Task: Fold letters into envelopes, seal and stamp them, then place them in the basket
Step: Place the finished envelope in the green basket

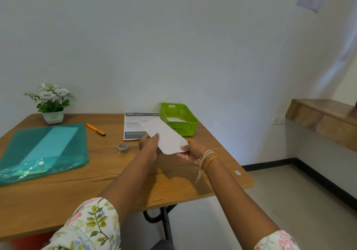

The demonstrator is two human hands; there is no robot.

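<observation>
two hands hold envelope [164,135] above wooden table [81,188].

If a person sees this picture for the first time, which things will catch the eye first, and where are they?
At the centre, both hands hold a white envelope above the wooden table: the left hand at its near left edge, the right hand at its near end. Just beyond it, a bright green basket stands at the table's far right corner. A teal plastic folder lies on the left.
</observation>
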